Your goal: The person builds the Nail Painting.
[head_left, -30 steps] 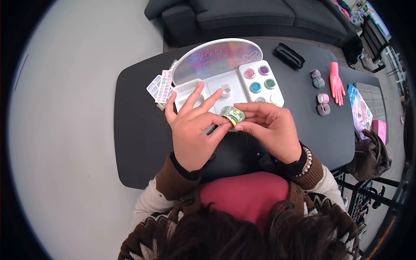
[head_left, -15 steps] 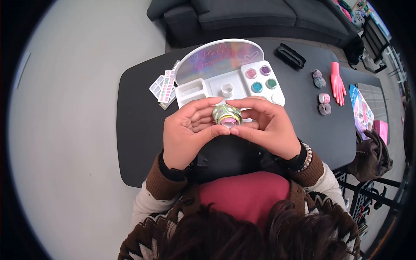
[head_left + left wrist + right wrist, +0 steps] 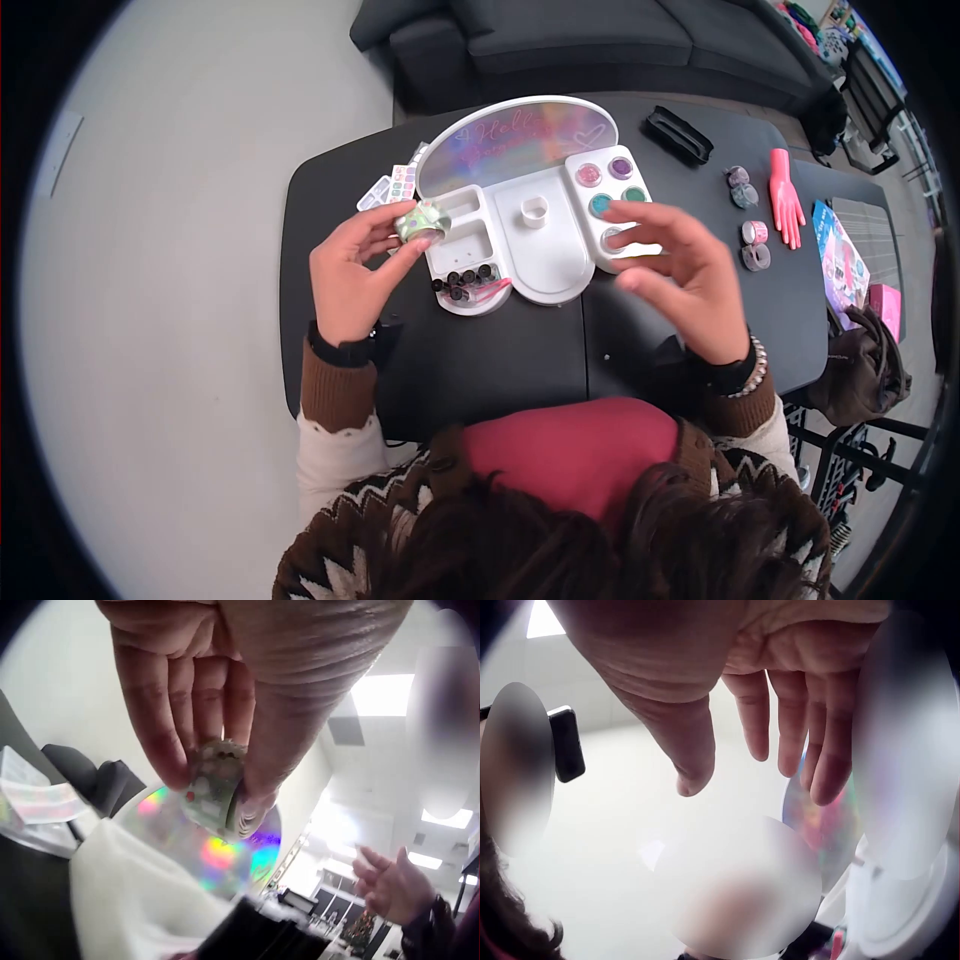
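Observation:
My left hand pinches a roll of green patterned tape between thumb and fingers, over the left side of a white compartment tray. Dots of colour show on the roll in the left wrist view. Held up over the tray's right side, my right hand has loosely bent, spread fingers and nothing in its grasp. Small black-capped bottles and pink sticks lie in the tray's front left compartment. A small white ring-shaped piece stands in the middle section.
Behind the tray rises a shiny arched panel. Glitter jars sit at its right, sticker sheets to its left. Farther right on the black table are a black case, small round containers and a pink model hand.
My hands have parted: the left carries the roll away to the left, while the right has let go of it and moved right. The bottles in the tray have come into sight.

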